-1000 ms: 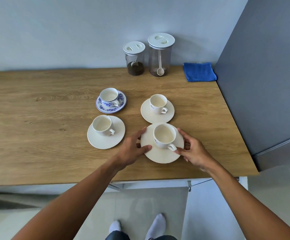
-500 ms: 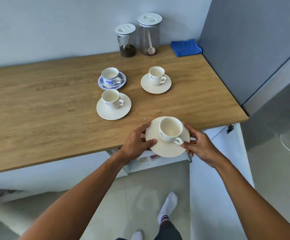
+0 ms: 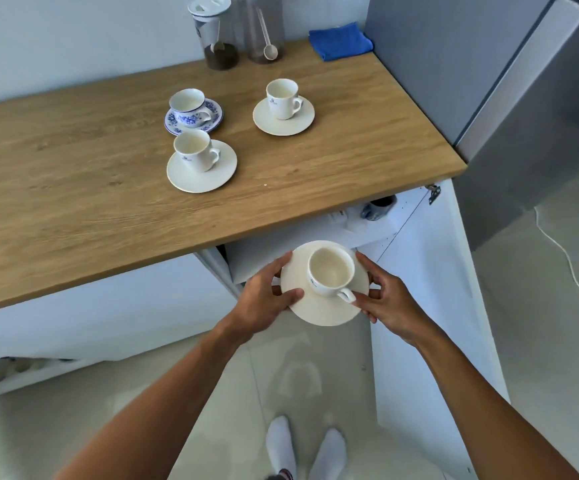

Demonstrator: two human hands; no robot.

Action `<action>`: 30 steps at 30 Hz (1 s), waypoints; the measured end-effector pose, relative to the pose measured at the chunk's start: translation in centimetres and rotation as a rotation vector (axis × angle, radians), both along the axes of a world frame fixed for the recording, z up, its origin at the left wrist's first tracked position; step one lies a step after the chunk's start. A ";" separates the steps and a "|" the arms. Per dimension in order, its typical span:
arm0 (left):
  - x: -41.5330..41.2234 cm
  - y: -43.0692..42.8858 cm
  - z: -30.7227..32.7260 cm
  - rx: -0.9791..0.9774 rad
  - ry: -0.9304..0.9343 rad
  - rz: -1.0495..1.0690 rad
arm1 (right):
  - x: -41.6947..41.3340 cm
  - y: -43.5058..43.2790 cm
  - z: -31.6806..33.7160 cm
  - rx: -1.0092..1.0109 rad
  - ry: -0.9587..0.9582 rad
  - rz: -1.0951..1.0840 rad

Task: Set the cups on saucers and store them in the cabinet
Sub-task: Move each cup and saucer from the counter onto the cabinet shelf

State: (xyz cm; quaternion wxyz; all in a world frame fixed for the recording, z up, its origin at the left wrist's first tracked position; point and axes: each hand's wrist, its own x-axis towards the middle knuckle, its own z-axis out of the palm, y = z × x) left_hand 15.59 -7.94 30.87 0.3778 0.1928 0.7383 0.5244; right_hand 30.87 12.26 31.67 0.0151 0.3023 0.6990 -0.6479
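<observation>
A white cup [image 3: 330, 274] stands on a cream saucer [image 3: 319, 311] that I hold in the air, below the counter's front edge, before the open cabinet [image 3: 367, 233]. My left hand [image 3: 264, 299] grips the saucer's left rim and my right hand [image 3: 386, 301] grips its right rim. On the wooden counter [image 3: 73, 188] stand three more cups on saucers: a blue-patterned cup [image 3: 188, 106] on its blue saucer [image 3: 213, 114], a white cup [image 3: 193, 150] on a cream saucer [image 3: 208, 174], and a white cup [image 3: 282, 98] on a cream saucer [image 3: 302, 121].
Two clear lidded jars [image 3: 219, 32] and a folded blue cloth [image 3: 340, 41] sit at the counter's back. A grey tall unit [image 3: 489, 81] stands to the right. The open white cabinet door [image 3: 430, 289] hangs at my right; a dark cup [image 3: 380, 206] sits inside. My socked feet [image 3: 305, 448] are below.
I lifted the cup on its saucer off the counter with both hands, drew it back past the front edge and lowered it to the cabinet opening. My view shifted back and down.
</observation>
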 end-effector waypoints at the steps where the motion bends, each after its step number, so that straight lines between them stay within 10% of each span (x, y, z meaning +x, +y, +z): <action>1: 0.2 0.1 -0.8 -0.011 -0.001 0.003 | 0.2 0.1 -0.7 0.003 -0.001 -0.001; 30: -21.3 16.0 -29.2 0.136 0.096 0.022 | -22.4 15.8 -30.7 0.171 0.216 0.013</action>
